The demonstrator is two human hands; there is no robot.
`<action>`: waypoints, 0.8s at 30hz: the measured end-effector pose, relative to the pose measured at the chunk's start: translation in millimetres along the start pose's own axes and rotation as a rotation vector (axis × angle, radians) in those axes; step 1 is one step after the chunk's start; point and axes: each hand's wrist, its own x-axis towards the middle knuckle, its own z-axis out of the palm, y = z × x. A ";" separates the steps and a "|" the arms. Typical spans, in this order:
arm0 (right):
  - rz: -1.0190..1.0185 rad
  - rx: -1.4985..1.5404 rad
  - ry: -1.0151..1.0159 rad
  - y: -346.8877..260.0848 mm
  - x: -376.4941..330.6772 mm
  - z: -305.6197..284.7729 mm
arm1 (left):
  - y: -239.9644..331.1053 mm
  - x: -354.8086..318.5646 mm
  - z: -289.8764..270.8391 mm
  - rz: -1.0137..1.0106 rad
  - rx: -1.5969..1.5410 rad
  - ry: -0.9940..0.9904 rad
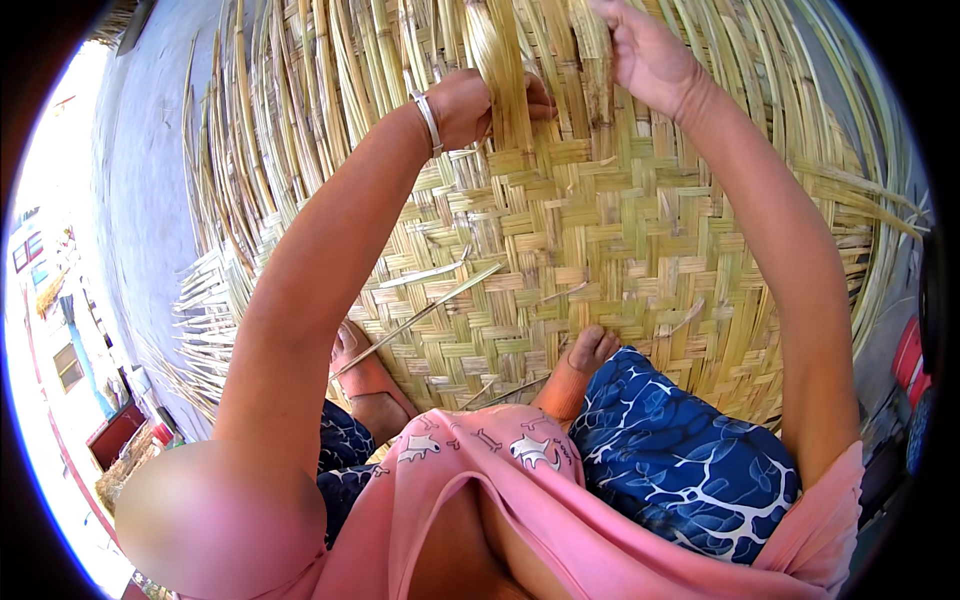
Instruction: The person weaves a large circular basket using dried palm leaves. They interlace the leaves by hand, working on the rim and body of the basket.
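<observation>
A large mat of flat woven bamboo strips (590, 230) lies on the ground in front of me, yellow-green, with loose strips (330, 70) fanning out at its far and left edges. My left hand (480, 105), with a metal bangle at the wrist, is closed around a bundle of upright strips (500, 70) at the unwoven far edge. My right hand (645, 50) pinches another strip (597, 70) just to the right of that. My bare feet (585, 365) rest on the near part of the mat.
A thin loose sliver (430, 310) lies across the weave near my left foot. Grey concrete ground (140, 180) runs along the left. Red objects (908, 360) stand at the right rim. My pink top and blue patterned cloth fill the lower frame.
</observation>
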 end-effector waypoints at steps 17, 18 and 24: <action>0.075 -0.099 -0.260 6.4 15.8 9.9 | 19.3 15.4 -20.8 0.148 0.894 -0.417; 0.056 -0.120 -0.239 6.8 16.4 8.1 | 23.2 15.7 -18.6 0.170 0.968 -0.440; 0.080 -0.410 0.162 3.3 6.1 -2.5 | 27.1 0.4 6.2 -0.034 0.586 -0.233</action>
